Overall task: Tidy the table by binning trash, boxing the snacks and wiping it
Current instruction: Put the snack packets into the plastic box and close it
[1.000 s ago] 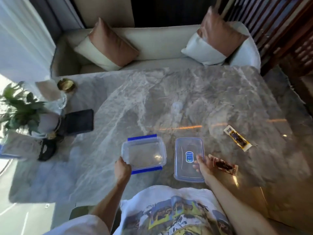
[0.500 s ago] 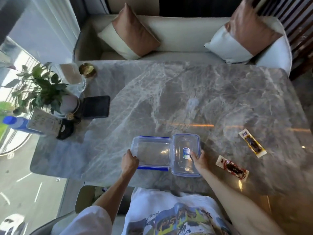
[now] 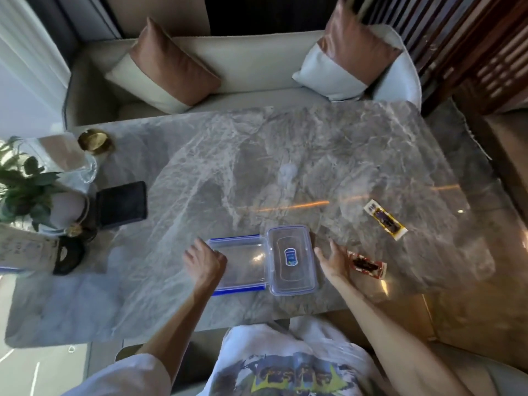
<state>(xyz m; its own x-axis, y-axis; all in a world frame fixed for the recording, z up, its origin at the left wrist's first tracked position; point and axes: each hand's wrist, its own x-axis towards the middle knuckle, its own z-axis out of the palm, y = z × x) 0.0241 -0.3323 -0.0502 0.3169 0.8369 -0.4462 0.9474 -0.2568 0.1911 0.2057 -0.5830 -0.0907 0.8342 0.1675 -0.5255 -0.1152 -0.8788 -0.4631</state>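
On the grey marble desk [image 3: 257, 167], a clear plastic box [image 3: 243, 262] with blue clips lay open near the person's edge, and its clear lid [image 3: 291, 260], marked with a small blue label too blurred to read, sat against the box's right side. The left hand [image 3: 204, 261] had its fingers curled over the box's left rim, gripping it and hiding that corner. The right hand [image 3: 333, 260] was spread wide and held nothing, placed between the lid and a red snack packet [image 3: 367, 264]; whether it touched either could not be made out. A yellow-edged snack packet [image 3: 384, 220] lay farther back and to the right, well apart from the box, its dark print unreadable. At the desk's left end stood a potted plant [image 3: 25, 184], partly cut off by the frame edge, with a dark flat case [image 3: 121, 204] beside it and a brass dish [image 3: 95, 141] behind. A printed card and a dark object below the plant were too blurred to identify. Beyond the desk, a pale sofa [image 3: 243, 61] carried two brown-and-white cushions.
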